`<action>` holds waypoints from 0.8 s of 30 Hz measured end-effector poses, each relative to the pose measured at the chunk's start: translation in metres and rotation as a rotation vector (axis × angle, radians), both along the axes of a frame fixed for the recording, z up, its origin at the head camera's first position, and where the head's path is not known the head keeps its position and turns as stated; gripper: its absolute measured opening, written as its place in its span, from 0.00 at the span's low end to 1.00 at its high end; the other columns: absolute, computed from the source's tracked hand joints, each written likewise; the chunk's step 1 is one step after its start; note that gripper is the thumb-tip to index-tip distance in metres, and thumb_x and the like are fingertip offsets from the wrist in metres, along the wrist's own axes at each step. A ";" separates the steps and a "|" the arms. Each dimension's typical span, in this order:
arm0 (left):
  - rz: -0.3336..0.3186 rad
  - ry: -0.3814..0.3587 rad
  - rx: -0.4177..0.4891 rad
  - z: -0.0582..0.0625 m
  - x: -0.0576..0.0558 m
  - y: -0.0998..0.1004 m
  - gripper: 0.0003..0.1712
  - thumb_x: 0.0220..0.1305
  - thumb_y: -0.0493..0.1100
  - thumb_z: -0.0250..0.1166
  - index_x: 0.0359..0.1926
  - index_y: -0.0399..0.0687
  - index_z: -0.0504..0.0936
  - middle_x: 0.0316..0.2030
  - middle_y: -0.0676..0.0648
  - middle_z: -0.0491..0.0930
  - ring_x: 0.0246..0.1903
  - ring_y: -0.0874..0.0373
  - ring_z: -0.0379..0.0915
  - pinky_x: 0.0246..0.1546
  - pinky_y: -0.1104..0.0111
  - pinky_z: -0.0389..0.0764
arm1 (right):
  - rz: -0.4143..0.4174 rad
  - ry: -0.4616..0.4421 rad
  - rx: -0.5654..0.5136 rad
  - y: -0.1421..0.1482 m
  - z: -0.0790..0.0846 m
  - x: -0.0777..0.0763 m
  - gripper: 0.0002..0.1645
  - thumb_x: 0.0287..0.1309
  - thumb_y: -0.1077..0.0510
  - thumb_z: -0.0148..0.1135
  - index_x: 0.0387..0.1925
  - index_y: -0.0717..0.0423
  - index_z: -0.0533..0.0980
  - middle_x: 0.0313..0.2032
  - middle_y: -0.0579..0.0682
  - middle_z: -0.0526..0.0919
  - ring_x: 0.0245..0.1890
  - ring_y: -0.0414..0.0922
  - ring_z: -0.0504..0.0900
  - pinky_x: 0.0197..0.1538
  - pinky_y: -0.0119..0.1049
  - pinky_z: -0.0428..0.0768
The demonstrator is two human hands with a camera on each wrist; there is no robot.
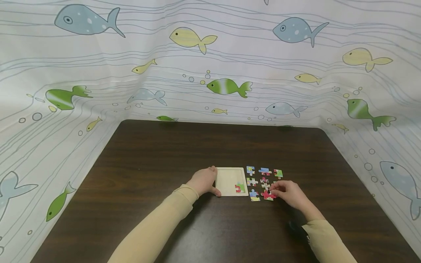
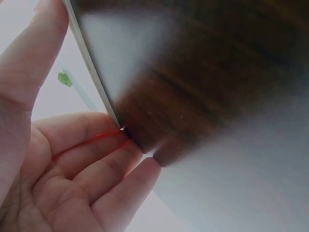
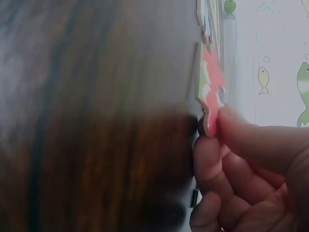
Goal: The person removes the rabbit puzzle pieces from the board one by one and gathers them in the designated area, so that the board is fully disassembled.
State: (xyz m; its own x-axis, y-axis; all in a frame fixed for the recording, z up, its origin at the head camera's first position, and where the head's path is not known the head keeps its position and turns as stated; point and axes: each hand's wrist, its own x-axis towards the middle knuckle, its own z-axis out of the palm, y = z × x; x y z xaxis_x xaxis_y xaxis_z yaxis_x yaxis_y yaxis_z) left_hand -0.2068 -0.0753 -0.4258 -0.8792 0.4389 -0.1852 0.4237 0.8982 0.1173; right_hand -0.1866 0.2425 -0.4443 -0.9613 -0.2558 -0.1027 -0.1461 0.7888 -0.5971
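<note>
A square, light wooden puzzle tray lies on the table, one green-and-red puzzle piece set in its lower right corner. My left hand grips the tray by its left side, fingers near the far corner and thumb near the close one. In the left wrist view the left fingertips meet the thin edge of the tray. To the right of the tray, thumb and forefinger of my right hand pinch a pink-and-red puzzle piece by one end. The right fingers partly hide a piece behind them.
Several loose puzzle pieces lie in rough columns right of the tray, among them a blue-and-yellow piece, a blue-topped piece and a green one. The dark wooden table meets a fish-patterned curtain at the back and sides.
</note>
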 end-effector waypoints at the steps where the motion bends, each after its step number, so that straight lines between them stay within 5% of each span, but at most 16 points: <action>1: 0.000 0.002 -0.001 0.000 0.000 0.000 0.58 0.39 0.66 0.73 0.64 0.33 0.67 0.64 0.37 0.67 0.61 0.49 0.68 0.55 0.63 0.76 | -0.003 0.002 0.007 -0.001 0.000 0.000 0.06 0.54 0.61 0.67 0.35 0.57 0.82 0.29 0.46 0.81 0.29 0.42 0.74 0.35 0.34 0.77; 12: -0.013 0.024 0.008 -0.003 0.000 0.000 0.57 0.39 0.66 0.73 0.63 0.32 0.68 0.63 0.37 0.69 0.59 0.49 0.71 0.53 0.63 0.77 | -0.008 0.064 0.054 -0.009 -0.002 0.000 0.02 0.53 0.63 0.67 0.31 0.55 0.82 0.28 0.44 0.80 0.27 0.41 0.73 0.32 0.34 0.76; 24: -0.017 0.024 0.007 0.000 0.001 0.000 0.56 0.39 0.65 0.73 0.63 0.32 0.68 0.63 0.36 0.69 0.59 0.49 0.70 0.53 0.62 0.77 | -0.028 -0.003 0.084 -0.011 0.000 -0.001 0.02 0.52 0.63 0.68 0.30 0.55 0.83 0.29 0.46 0.81 0.27 0.42 0.73 0.33 0.35 0.77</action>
